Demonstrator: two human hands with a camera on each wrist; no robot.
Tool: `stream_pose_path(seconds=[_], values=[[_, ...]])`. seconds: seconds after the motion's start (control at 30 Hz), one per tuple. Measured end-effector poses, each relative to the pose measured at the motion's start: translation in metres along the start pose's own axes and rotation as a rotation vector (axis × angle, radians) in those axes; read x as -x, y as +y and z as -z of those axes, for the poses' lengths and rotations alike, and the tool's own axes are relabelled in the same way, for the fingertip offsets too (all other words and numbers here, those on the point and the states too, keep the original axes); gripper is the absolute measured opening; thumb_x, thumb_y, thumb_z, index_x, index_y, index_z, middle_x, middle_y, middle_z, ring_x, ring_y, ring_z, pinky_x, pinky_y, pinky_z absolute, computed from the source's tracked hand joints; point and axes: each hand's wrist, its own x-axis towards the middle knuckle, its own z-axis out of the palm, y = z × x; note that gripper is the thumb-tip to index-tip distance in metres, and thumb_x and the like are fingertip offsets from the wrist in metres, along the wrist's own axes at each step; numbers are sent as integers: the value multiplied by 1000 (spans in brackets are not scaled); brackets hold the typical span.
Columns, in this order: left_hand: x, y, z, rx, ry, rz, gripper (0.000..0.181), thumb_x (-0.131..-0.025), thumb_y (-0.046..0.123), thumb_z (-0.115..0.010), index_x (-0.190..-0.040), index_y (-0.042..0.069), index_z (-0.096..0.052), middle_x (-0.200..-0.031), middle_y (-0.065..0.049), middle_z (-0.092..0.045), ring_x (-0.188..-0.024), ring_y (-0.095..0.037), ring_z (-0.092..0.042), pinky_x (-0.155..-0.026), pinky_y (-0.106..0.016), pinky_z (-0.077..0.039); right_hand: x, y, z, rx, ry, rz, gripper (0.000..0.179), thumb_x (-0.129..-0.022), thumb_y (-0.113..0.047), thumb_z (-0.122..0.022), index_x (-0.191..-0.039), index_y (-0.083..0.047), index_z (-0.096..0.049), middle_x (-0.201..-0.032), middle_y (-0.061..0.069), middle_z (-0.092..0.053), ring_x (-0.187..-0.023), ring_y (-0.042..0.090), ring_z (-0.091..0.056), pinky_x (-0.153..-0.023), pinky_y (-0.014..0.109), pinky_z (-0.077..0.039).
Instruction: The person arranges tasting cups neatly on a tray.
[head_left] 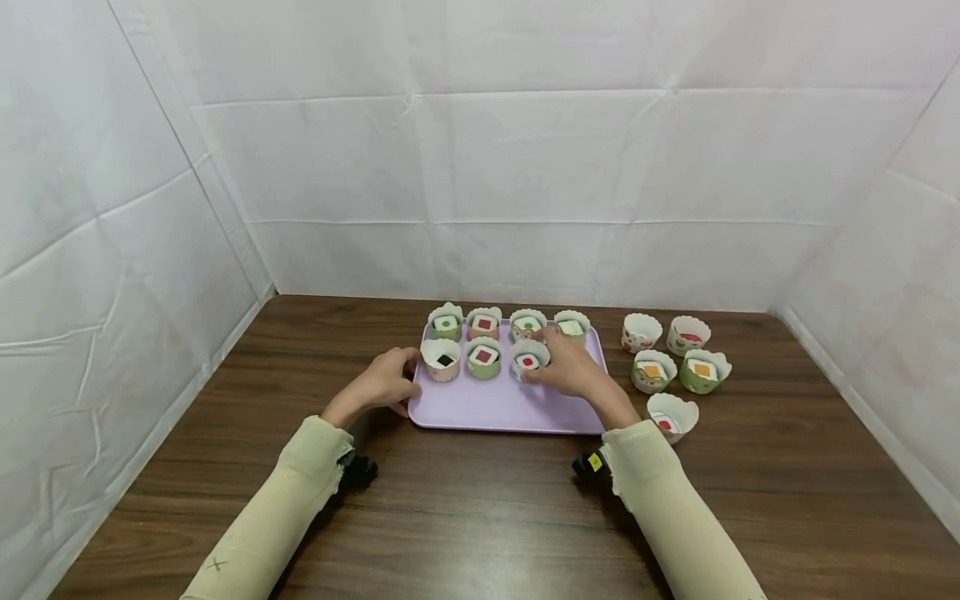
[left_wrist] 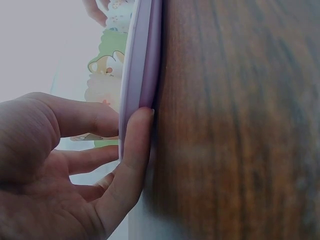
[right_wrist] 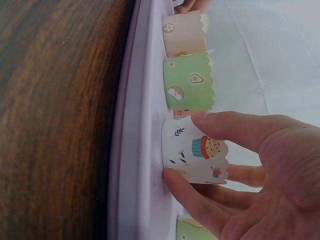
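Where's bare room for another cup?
Free: the tray along its near edge, in front of its seven cups; the table between the sleeves. Crowded: the tray's far side, around the right hand, and right of the tray, among five more cups.

Cloth (head_left: 517, 158): bright and evenly lit in the head view, creases faint grey; washed out near white towards 10 o'clock in the left wrist view.
Table (head_left: 487, 533): dull sheen towards 6 o'clock in the head view; dim and blurred towards 5 o'clock from the left wrist.
Sleeves (head_left: 262, 517): dark, soft shadows along their inner edges.
Tray (right_wrist: 150, 200): deep shadow beside it, towards 7 o'clock.
Cups (right_wrist: 187, 82): prints fairly crisp close up, soft from the head.
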Motion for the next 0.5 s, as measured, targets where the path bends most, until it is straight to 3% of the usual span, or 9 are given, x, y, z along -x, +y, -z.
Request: stream_pose_path(seconds=[0.5], values=[[1, 1, 1, 7, -6, -3, 55, -86, -7, -62, -139, -8, -50, -127, -29, -51, -83, -31, -68, -58, -34, -66, 1, -1, 2, -6, -6, -1, 73, -86, -21, -82, -144, 4, -46, -132, 26, -65, -116, 35, -63, -96, 50, -56]])
